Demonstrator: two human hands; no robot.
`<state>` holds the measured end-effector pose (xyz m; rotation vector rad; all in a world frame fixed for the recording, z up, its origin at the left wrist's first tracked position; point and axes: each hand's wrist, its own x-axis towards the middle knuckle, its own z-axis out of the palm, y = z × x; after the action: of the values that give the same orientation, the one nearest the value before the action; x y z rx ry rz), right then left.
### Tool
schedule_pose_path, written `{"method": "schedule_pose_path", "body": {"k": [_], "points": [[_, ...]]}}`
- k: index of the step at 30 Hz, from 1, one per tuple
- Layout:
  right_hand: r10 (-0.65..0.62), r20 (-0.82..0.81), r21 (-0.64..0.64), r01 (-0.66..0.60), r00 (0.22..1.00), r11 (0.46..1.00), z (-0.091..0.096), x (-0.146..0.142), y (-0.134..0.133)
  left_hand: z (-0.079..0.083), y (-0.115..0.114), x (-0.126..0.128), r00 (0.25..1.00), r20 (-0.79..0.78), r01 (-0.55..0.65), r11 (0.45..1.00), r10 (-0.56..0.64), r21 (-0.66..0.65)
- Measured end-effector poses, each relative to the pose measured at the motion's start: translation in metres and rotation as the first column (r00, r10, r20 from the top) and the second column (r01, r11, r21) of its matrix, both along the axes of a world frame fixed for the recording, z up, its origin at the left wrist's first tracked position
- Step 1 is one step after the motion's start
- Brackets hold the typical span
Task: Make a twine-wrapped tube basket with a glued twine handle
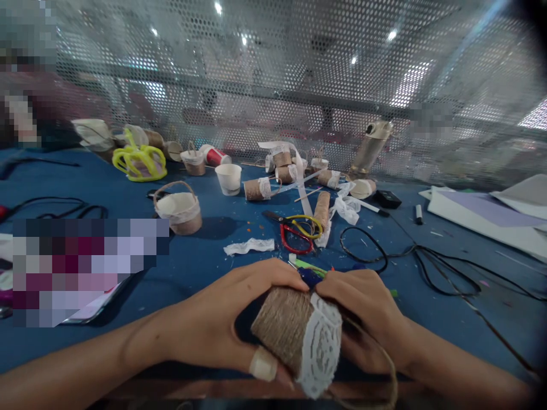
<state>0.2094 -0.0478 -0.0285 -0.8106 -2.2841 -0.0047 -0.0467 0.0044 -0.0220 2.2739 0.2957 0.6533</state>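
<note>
A small cup wrapped in brown twine (282, 322) lies tilted on its side near the table's front edge. White lace (320, 347) runs around its rim, and a twine handle (391, 370) loops out to the right. My left hand (217, 319) grips the twine-covered body, thumb below and fingers over the top; the thumb wears a bandage (262, 364). On the other side my right hand (367, 313) is closed at the lace end, its fingers bent against the cup. Just behind the hands lies a green tool (310, 266), partly hidden.
Red and yellow scissors (299, 230), a lace strip (249, 246) and a twine-handled basket (182, 212) lie beyond my hands. Farther back are a white paper cup (228, 178) and several twine-wrapped cups. A black cable (444, 267) and papers (482, 219) occupy the right; a perforated screen (273, 74) stands behind.
</note>
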Motion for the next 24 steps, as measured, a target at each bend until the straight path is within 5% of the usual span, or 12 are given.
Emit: {"method": "schedule_pose_path", "body": {"k": [6,14,20,24], "points": [[-0.003,0.065,0.162,-0.008,0.998,0.987,0.0,-0.001,0.0,-0.005,-0.002,0.002,0.997,0.075,0.031,0.999,-0.029,-0.025],[0.019,0.041,0.119,-0.024,0.999,0.993,0.0,0.001,0.0,-0.001,-0.004,0.002,0.992,0.112,0.065,0.987,-0.05,-0.144],[0.109,0.013,-0.041,-0.109,0.994,0.993,0.0,0.003,0.005,-0.003,-0.005,-0.002,0.991,0.134,0.071,0.917,-0.02,-0.392],[0.32,0.087,-0.326,-0.276,0.944,0.904,0.024,0.015,0.005,-0.004,-0.005,0.0,0.981,0.176,0.17,0.796,-0.08,-0.581]]}}
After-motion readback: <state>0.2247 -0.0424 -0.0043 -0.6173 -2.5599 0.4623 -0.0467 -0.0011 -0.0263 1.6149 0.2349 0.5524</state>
